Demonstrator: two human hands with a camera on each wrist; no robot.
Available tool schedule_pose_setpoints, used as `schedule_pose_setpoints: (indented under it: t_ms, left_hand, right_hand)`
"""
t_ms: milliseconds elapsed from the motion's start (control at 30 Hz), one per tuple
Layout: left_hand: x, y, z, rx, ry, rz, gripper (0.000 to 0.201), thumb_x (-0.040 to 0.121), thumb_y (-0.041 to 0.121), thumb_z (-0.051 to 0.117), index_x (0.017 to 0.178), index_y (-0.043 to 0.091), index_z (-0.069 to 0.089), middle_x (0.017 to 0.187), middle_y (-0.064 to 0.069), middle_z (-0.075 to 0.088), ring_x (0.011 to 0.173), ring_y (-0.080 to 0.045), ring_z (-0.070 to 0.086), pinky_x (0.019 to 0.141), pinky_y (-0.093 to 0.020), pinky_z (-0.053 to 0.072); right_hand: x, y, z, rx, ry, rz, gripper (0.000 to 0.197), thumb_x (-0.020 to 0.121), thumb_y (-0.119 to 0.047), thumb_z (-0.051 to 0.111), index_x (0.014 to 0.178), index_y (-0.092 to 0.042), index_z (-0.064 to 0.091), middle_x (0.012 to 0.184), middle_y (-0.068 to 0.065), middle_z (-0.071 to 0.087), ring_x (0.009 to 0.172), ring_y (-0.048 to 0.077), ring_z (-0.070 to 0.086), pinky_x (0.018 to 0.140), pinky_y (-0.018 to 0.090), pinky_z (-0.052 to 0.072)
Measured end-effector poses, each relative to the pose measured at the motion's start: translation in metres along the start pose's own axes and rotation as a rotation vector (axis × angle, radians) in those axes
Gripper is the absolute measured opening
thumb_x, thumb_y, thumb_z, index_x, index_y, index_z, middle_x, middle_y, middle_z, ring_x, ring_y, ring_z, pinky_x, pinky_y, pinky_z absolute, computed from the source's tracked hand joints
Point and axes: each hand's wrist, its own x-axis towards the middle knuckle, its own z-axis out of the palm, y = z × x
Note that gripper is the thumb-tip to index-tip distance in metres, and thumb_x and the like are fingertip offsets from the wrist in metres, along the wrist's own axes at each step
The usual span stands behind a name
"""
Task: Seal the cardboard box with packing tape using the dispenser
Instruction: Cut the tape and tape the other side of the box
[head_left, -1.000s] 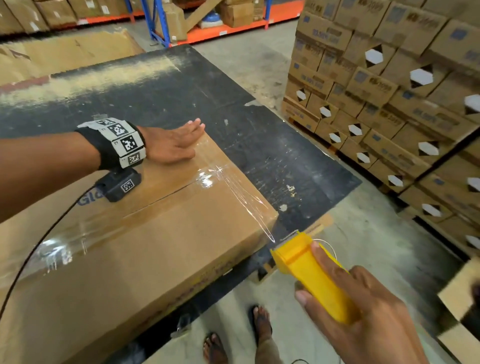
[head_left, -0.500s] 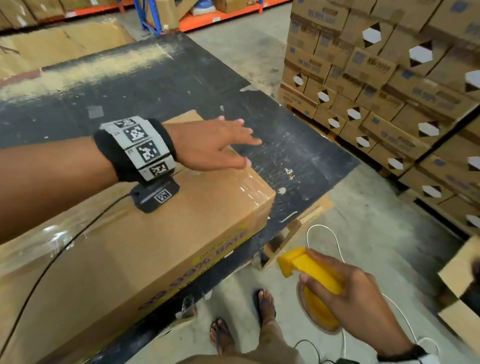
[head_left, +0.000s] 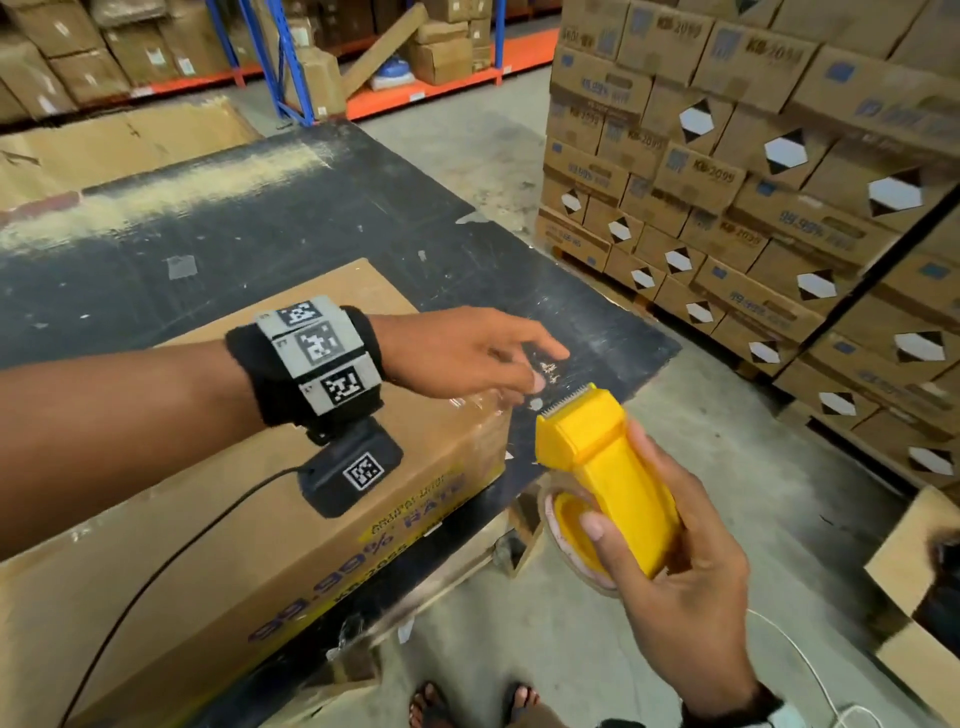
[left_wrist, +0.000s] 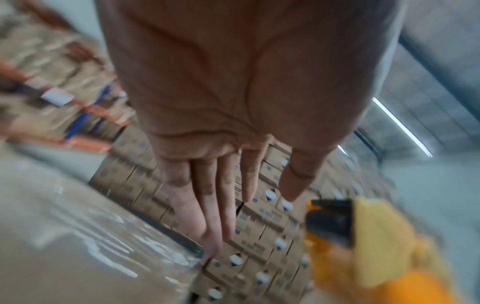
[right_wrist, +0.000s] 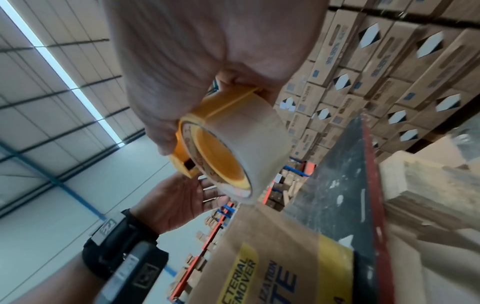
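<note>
Right hand (head_left: 691, 587) grips dispenser (head_left: 608, 467); tape roll (right_wrist: 244, 148) half-hidden; left hand (head_left: 457, 358) blurred.

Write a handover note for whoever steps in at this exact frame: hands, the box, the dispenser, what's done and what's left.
Right hand: grips the yellow plastic tape dispenser with its clear tape roll, toothed edge up, off the box.
Left hand: open, fingers straight, above the box corner, holding nothing.
Long brown cardboard box: lies on the black worktable.
Done: clear tape shines over the box's near end.
Left: I cannot tell whether other seams need tape; check, then press it flat.
</note>
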Motion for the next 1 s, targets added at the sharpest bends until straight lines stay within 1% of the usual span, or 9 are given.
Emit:
schedule_pose_setpoints:
  t_ms: [67,133,300,433,567,666,833,933,1000]
  left_hand:
    - [-0.008,0.008,0.002,-0.258,-0.038,-0.033,0.044,0.102,0.023,0.054,0.146,0.021,0.05,0.123,-0.013,0.073,0.113,-0.023,0.071,0.098,-0.032,0.056]
    - [-0.016,0.013,0.002,-0.399,-0.012,-0.017,0.041,0.102,0.02,0.054,0.143,0.019,0.053,0.118,-0.014,0.074,0.107,-0.026,0.072,0.095,-0.034,0.057]
    - [-0.038,0.021,0.005,-0.597,0.139,0.011,0.043,0.096,0.004,0.061,0.138,0.012,0.059,0.114,-0.026,0.072,0.1,-0.027,0.069,0.086,-0.032,0.058]
    - [-0.054,0.032,0.011,-0.603,0.241,-0.037,0.038,0.096,0.001,0.062,0.132,0.01,0.063,0.1,-0.013,0.078,0.085,-0.018,0.071,0.077,-0.026,0.057]
    - [-0.077,0.04,0.013,-0.545,0.32,-0.077,0.036,0.094,0.005,0.065,0.129,0.012,0.065,0.099,-0.013,0.078,0.087,-0.019,0.072,0.079,-0.029,0.057]
    - [-0.1,0.041,0.011,-0.444,0.43,-0.097,0.037,0.091,0.001,0.067,0.127,0.009,0.066,0.09,-0.012,0.079,0.081,-0.016,0.073,0.074,-0.026,0.056]
    - [-0.163,0.031,-0.012,-0.333,0.593,-0.137,0.041,0.089,-0.003,0.068,0.127,0.012,0.067,0.095,-0.019,0.079,0.086,-0.021,0.075,0.081,-0.032,0.061]
    - [-0.224,0.009,-0.048,-0.304,0.813,-0.189,0.038,0.089,-0.008,0.066,0.123,0.009,0.068,0.084,-0.01,0.081,0.08,-0.017,0.077,0.08,-0.028,0.061]
    - [-0.27,-0.013,-0.071,-0.271,0.928,-0.257,0.038,0.088,-0.01,0.065,0.123,0.005,0.066,0.085,-0.007,0.081,0.075,-0.012,0.076,0.078,-0.025,0.061]
  right_hand:
    - [0.006,-0.005,0.002,-0.012,0.007,-0.041,0.068,0.079,-0.058,0.071,0.142,-0.041,0.049,0.137,-0.029,0.055,0.124,0.002,0.056,0.086,0.014,0.051]
    - [0.012,-0.011,0.005,-0.012,-0.002,-0.088,0.07,0.08,-0.066,0.066,0.142,-0.04,0.047,0.133,-0.036,0.052,0.12,-0.004,0.055,0.083,0.008,0.048]
    - [0.017,-0.022,0.005,0.021,-0.02,-0.202,0.071,0.083,-0.062,0.065,0.144,-0.032,0.046,0.132,-0.042,0.046,0.115,-0.009,0.053,0.08,0.005,0.046]
    - [0.012,-0.031,0.0,0.046,-0.028,-0.25,0.069,0.083,-0.057,0.068,0.144,-0.034,0.046,0.13,-0.039,0.048,0.112,-0.006,0.055,0.079,0.006,0.046]
    - [0.009,-0.044,0.002,0.068,-0.058,-0.284,0.07,0.081,-0.053,0.072,0.145,-0.044,0.045,0.121,-0.031,0.052,0.102,-0.004,0.055,0.071,0.01,0.047]
    - [0.007,-0.057,0.012,0.054,-0.126,-0.29,0.072,0.081,-0.05,0.075,0.147,-0.036,0.05,0.112,-0.016,0.057,0.095,0.003,0.057,0.065,0.019,0.049]
    - [-0.004,-0.101,0.04,-0.008,-0.243,-0.338,0.075,0.08,-0.051,0.076,0.148,-0.044,0.046,0.114,-0.024,0.056,0.106,-0.006,0.057,0.079,0.022,0.053]
    - [-0.021,-0.122,0.054,-0.01,-0.277,-0.349,0.074,0.077,-0.052,0.077,0.145,-0.05,0.047,0.119,-0.039,0.051,0.111,-0.015,0.053,0.084,0.017,0.052]
    - [-0.038,-0.13,0.064,-0.023,-0.281,-0.375,0.075,0.073,-0.052,0.079,0.143,-0.048,0.052,0.119,-0.037,0.054,0.109,-0.018,0.054,0.081,0.009,0.049]
